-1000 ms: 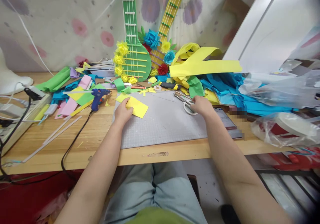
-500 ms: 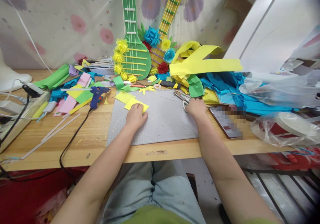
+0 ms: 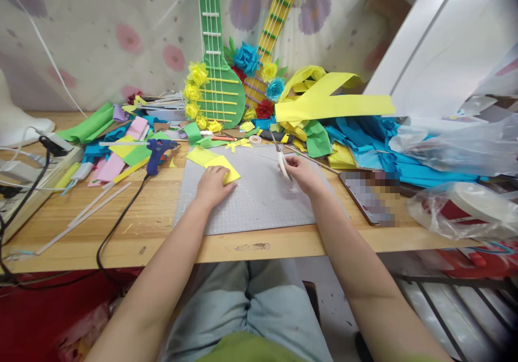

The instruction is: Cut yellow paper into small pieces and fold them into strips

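My right hand [image 3: 301, 173] grips a pair of scissors by its white handles [image 3: 284, 165], held above the right part of the grey cutting mat [image 3: 259, 205]. The blades point away from me. On the mat's left side, my left hand [image 3: 214, 186] closes over the edge of a square of yellow paper [image 3: 229, 172]; the covered corner is hidden. Another yellow piece [image 3: 200, 155] lies just behind it, partly overlapped. A roll of tape [image 3: 254, 139] and yellow scraps [image 3: 238, 144] sit at the mat's back edge.
Behind the mat stand a green paper guitar [image 3: 224, 95] and a yellow one [image 3: 275, 22]. A blue glue gun [image 3: 157, 154] with its cord lies left, a phone [image 3: 366, 200] right. Blue crepe paper [image 3: 364, 141] and a plastic-wrapped tub [image 3: 465, 208] fill the right side.
My right hand has lifted the scissors off the mat's right edge and brought them left, blades turned away from me. My left hand has slid slightly left on the yellow paper.
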Available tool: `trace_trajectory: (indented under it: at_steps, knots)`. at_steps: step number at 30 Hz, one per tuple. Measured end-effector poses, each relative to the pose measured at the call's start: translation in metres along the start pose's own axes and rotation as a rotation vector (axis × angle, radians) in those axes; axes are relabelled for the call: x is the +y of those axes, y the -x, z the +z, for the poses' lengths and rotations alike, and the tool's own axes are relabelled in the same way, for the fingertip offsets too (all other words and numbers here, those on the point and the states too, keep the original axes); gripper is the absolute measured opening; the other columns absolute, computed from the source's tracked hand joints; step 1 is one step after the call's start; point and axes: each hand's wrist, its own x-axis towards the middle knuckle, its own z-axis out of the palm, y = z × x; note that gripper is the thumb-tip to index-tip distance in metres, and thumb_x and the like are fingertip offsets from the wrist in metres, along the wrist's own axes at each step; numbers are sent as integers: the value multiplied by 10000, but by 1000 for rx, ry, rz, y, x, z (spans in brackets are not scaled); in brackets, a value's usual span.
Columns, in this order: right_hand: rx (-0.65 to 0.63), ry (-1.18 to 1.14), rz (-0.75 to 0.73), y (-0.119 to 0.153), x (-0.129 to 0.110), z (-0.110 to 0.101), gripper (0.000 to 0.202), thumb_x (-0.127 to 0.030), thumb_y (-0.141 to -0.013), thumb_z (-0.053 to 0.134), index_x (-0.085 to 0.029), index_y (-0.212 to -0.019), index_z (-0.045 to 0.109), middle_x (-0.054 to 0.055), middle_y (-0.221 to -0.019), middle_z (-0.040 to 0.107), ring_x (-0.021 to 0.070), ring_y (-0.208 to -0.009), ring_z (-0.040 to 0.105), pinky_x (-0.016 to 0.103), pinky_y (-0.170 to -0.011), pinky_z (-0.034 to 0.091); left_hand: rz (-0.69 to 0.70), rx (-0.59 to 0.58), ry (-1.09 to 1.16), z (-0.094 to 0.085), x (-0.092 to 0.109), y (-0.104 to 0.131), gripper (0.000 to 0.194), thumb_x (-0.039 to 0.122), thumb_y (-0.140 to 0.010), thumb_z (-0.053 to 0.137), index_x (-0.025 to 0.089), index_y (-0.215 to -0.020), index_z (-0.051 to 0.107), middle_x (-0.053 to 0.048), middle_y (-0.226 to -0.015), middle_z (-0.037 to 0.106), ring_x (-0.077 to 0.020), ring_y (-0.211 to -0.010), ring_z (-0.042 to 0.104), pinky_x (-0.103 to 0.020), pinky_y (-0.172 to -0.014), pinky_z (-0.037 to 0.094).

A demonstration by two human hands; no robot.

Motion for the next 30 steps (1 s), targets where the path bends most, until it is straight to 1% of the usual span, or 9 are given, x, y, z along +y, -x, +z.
trace_trajectory:
  at_steps: [2,4,7,10,12,15,20,25,30]
  knots:
    - [-112,-168,65,0,-5,14,292,-350,-641,677,-142,-828,594,5,-703,587,84,-585,504,210,-567,407,-56,-12,-10,-1,-1,0,321,386,-743,559,174,-979,604,-79,-1042,622,-238,-989,522,-344,-844,420]
    - [-187,-302,136,0,-11,29,248,-332,-668,685,-141,-788,583,-5,-692,577,62,-562,493,187,-549,406,-112,-5,-6,-2,-2,0,267,369,-760,542,184,-941,609,-71,-1008,632,-218,-933,553,-318,-776,435]
    - [-363,-493,232,-1,-20,49,198,-331,-795,577,-135,-768,569,18,-741,606,53,-563,515,175,-544,433,-154,34,29,-4,-2,0,238,371,-781,515,196,-904,619,-62,-963,648,-199,-871,583,-291,-710,438]
    - [-549,-620,340,-3,-19,59,342,-406,-881,418,-127,-753,568,52,-740,630,72,-555,539,198,-552,467,-158,67,88,-5,-4,0,259,401,-783,512,194,-873,640,-61,-918,668,-194,-829,601,-285,-696,441]
    - [-643,-678,361,-3,-14,57,443,-470,-894,338,-119,-767,577,76,-740,644,88,-558,555,217,-561,483,-167,72,133,-6,-6,0,269,409,-784,510,195,-859,655,-61,-910,680,-191,-811,608,-287,-703,446]
    - [-734,-704,369,-1,-4,47,547,-543,-883,275,-104,-796,589,87,-719,653,101,-545,569,219,-535,483,-183,62,200,-7,-10,-1,265,402,-782,517,199,-852,671,-57,-921,690,-187,-811,614,-287,-718,451]
    - [-807,-663,373,-1,5,33,639,-572,-884,181,-93,-805,596,59,-615,633,94,-450,550,188,-432,439,-181,24,240,-9,-13,-2,238,391,-770,536,221,-845,686,-38,-948,690,-192,-845,610,-291,-715,448]
    - [-895,-615,345,-1,7,32,640,-571,-886,162,-88,-854,581,93,-692,664,114,-483,583,218,-472,472,-227,-1,249,-10,-12,-2,234,385,-766,541,228,-859,688,-33,-961,689,-196,-835,612,-295,-696,443]
    - [-997,-594,360,4,2,24,672,-579,-881,114,-79,-891,563,131,-754,674,150,-555,629,260,-535,508,-245,22,253,-8,-13,-3,248,401,-766,531,231,-857,687,-35,-938,691,-188,-811,614,-287,-673,442]
